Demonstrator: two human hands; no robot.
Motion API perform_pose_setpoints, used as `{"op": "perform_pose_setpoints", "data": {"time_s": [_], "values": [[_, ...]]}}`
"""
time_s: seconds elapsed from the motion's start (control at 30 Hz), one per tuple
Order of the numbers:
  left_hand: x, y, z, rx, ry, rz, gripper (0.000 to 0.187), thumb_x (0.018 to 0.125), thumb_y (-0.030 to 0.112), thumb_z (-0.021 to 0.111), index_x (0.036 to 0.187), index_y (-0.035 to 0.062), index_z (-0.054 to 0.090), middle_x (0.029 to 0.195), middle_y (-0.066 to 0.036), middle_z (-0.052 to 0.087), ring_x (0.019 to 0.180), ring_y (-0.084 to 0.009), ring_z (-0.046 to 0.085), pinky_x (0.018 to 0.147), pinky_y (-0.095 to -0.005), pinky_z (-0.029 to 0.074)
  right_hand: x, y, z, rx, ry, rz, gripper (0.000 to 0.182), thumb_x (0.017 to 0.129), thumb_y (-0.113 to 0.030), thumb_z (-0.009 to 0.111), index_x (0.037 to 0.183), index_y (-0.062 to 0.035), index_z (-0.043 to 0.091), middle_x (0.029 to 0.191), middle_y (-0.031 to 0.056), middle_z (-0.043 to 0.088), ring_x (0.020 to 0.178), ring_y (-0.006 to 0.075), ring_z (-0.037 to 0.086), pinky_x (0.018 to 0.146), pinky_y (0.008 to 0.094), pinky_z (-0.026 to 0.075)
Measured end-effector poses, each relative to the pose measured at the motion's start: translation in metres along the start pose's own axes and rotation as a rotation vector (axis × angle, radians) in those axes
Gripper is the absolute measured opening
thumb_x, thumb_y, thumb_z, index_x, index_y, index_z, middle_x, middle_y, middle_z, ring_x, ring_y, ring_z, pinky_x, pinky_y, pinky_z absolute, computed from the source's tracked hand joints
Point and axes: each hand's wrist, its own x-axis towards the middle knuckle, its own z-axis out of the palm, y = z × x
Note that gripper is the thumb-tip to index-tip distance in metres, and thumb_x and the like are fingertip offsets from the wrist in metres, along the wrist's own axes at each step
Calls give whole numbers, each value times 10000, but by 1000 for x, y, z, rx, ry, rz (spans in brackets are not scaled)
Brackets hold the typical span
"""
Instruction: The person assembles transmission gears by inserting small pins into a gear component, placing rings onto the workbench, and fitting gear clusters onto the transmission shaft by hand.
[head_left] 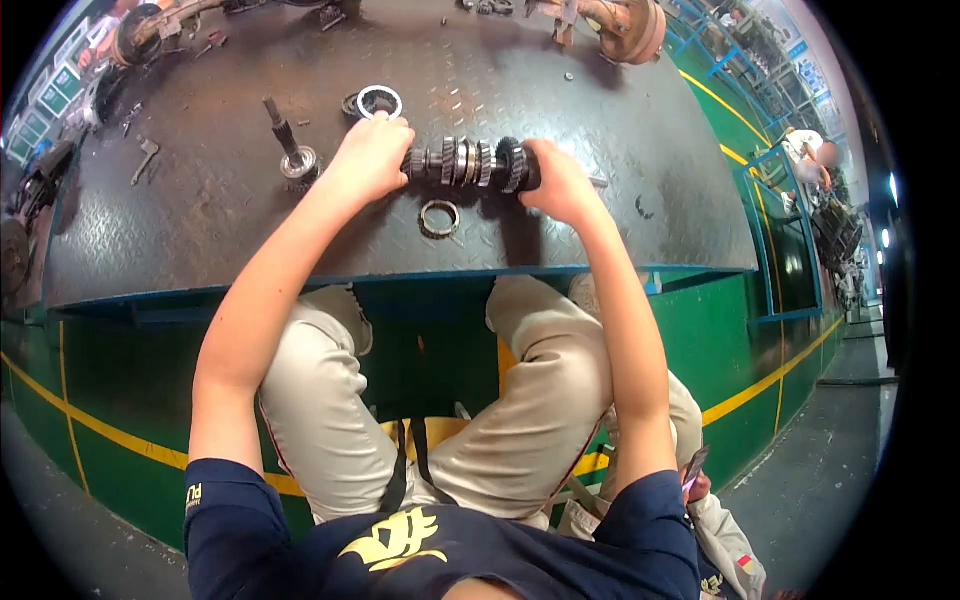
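A gear shaft (463, 162) with several toothed gears lies level between my two hands, just over the dark metal tabletop. My left hand (372, 155) is closed round its left end. At the other end my right hand (560, 182) grips beside the large dark gear (511, 165). A loose toothed ring (439, 219) lies flat on the table in front of the shaft. Behind my left hand is a bright metal ring (380, 101), partly covered by my fingers. Left of that hand stands an upright shaft with a gear (296, 157).
The steel table (220, 235) has a blue front edge (400, 276) above my knees. Rusty axle parts (630, 28) rest at the far side. A wrench-like tool (145, 160) lies at left. Another person (720, 535) sits close on my right, holding a phone (694, 468).
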Motion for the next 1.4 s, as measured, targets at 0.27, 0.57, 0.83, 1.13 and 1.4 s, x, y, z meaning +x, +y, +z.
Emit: {"op": "perform_pose_setpoints", "data": {"time_s": [0.27, 0.57, 0.83, 1.13, 1.4], "values": [[-5, 0, 1, -55, 42, 22, 506, 645, 152, 845, 1094, 5, 665, 1116, -113, 642, 1078, -301, 588, 981, -395, 473, -4, -6, -8, -15, 0, -16, 706, 596, -83, 808, 1258, -16, 573, 1162, 191, 624, 1117, 381, 587, 981, 419, 470], [-9, 4, -1, -14, 15, 57, 444, 630, 149, 862, 996, 6, 655, 1070, -119, 632, 1068, -313, 590, 953, -405, 487, -13, -7, -12, -24, -62, -1, 696, 584, -121, 834, 1231, -25, 594, 1156, 182, 639, 1120, 368, 602, 972, 416, 482], [-13, 5, -7, -90, -26, 56, 431, 627, 126, 840, 990, -14, 654, 1055, -127, 613, 1052, -323, 588, 938, -412, 493, -14, -15, -20, -46, -135, 9, 744, 571, -121, 870, 1249, -7, 589, 1159, 189, 641, 1125, 370, 593, 979, 417, 470], [-12, 2, -12, -125, -17, 95, 416, 618, 140, 844, 942, -10, 631, 1030, -129, 596, 1041, -318, 580, 924, -416, 493, -10, -15, -19, 28, -101, -27, 682, 543, -120, 871, 1172, 1, 635, 1031, 201, 681, 1016, 377, 638, 915, 417, 496], [-13, 3, -10, -104, 1, 133, 438, 603, 161, 853, 948, -9, 643, 995, -127, 611, 1015, -325, 585, 905, -415, 483, -8, -10, -15, 7, -66, -67, 627, 530, -135, 867, 1103, 7, 655, 985, 206, 690, 970, 379, 650, 884, 420, 506]]}}
